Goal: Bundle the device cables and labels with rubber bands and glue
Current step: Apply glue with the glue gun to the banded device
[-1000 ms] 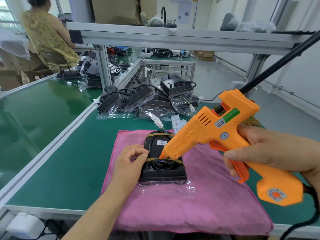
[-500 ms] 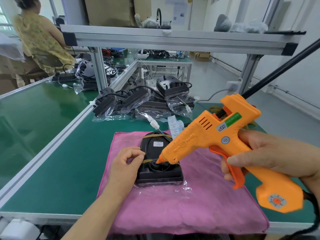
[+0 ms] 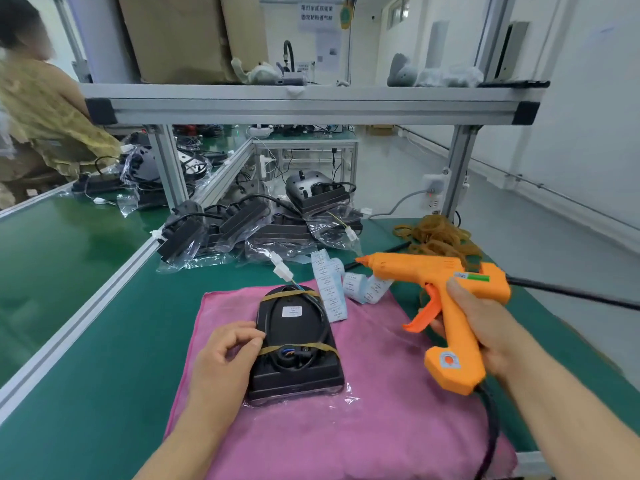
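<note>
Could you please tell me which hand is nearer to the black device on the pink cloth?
Left. The left hand pinches the near rubber band at the left edge of the black device. The right hand is off to its right, apart, holding the glue gun.

Single head-worn wide-angle view, facing forward-down, close above green bench (image 3: 104, 358), room beyond.

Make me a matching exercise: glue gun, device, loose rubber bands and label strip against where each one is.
1 glue gun
2 device
3 loose rubber bands
4 label strip

A heaped on the green mat
B in the right hand
C on the pink cloth, banded
D curled over the cloth's far edge

Pairs: 1-B, 2-C, 3-A, 4-D
</note>
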Tool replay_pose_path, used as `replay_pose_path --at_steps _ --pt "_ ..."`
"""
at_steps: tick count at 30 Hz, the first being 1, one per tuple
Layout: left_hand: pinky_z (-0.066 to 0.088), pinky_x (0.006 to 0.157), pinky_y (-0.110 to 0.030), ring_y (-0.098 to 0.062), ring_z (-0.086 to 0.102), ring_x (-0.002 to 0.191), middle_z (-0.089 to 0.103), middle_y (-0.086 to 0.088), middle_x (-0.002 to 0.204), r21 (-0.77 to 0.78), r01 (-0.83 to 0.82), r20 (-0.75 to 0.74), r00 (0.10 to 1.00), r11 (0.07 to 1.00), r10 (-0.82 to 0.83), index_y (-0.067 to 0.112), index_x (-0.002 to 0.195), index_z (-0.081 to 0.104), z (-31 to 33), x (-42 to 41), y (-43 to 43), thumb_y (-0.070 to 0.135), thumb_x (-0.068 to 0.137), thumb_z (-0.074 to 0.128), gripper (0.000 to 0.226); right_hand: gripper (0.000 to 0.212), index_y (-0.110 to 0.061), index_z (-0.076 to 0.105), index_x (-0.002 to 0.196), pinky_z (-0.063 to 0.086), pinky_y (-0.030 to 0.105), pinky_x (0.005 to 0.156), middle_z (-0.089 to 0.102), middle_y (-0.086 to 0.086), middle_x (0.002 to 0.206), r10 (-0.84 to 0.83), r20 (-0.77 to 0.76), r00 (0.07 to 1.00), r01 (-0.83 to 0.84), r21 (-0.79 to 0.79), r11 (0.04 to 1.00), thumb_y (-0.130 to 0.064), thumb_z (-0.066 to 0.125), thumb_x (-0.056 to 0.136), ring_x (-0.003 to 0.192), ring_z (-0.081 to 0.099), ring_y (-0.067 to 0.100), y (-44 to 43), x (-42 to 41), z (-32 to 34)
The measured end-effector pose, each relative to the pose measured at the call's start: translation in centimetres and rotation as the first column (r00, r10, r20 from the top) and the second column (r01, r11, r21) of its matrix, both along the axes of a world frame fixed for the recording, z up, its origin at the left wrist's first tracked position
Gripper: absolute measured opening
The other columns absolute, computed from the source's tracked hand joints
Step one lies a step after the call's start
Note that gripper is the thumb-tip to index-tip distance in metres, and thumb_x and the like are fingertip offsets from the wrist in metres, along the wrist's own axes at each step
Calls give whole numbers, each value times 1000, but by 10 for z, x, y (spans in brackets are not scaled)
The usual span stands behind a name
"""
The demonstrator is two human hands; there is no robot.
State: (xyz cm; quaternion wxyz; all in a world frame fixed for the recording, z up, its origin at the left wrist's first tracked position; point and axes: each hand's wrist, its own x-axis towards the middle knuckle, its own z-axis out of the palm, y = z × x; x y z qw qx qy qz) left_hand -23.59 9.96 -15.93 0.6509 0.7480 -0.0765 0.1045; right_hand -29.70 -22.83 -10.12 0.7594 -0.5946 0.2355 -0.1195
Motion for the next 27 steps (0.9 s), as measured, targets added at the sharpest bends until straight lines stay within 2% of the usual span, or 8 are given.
replay_pose_path --at_steps 7,11,13,16,19,22,25,27 --pt "47 87 -22 -1 64 97 70 4 104 -10 5 -28 1000 1000 -6 25 69 75 2 -2 1 -5 87 66 36 31 -3 66 105 60 36 55 71 25 88 -26 -220 975 38 51 998 -32 61 95 67 71 30 -1 -1 -24" --pt "45 85 -21 2 63 95 70 9 103 6 -4 -42 999 1000 4 31 69 75 1 -1 0 -4 87 67 40 48 2 68 100 61 44 71 73 23 88 49 -423 905 -170 -253 953 -43 52 98 77 73 34 -8 -3 -9" --pt "46 83 -19 1 64 95 70 13 102 8 -8 -46 999 1000 8 32 69 75 3 -1 0 -4 86 67 41 51 -2 65 88 62 39 71 70 18 83 2 -540 842 -330 -512 793 -49 50 97 74 71 28 -10 -5 2" --pt "48 81 -16 -1 64 95 70 14 101 0 -16 -61 998 1000 16 32 71 75 3 -1 -1 -5 86 68 41 52 -14 52 66 46 26 54 58 4 69 -149 -650 745 -602 -751 271 -54 44 97 62 56 17 -10 -6 18" --pt "48 85 -22 -7 66 94 71 7 101 -11 -57 -82 995 998 56 27 74 76 5 -2 -2 -7 85 67 36 46 -18 55 66 42 31 58 58 -4 67 -246 -489 837 -498 -867 29 -52 47 95 65 54 14 5 -5 33" --pt "50 88 -28 -13 67 94 70 -1 104 42 -106 -136 984 993 111 21 90 73 6 1 -3 -4 88 66 26 32 -19 65 74 47 32 66 63 -5 70 -28 -274 961 -265 -948 174 -42 54 93 70 58 12 44 2 38" --pt "53 90 -35 -19 68 95 71 -1 101 172 -102 -222 965 980 140 19 102 68 15 7 -1 9 93 63 14 27 -21 68 84 44 25 67 67 -7 75 250 -318 915 -392 -848 357 -42 54 93 73 61 10 98 13 19" --pt "50 74 -18 -11 66 83 71 4 84 402 -27 -199 973 915 116 16 92 68 27 13 1 23 96 56 14 34 -21 65 95 47 27 75 68 -5 88 309 -417 855 -510 -785 353 -50 48 95 85 61 12 118 25 3"
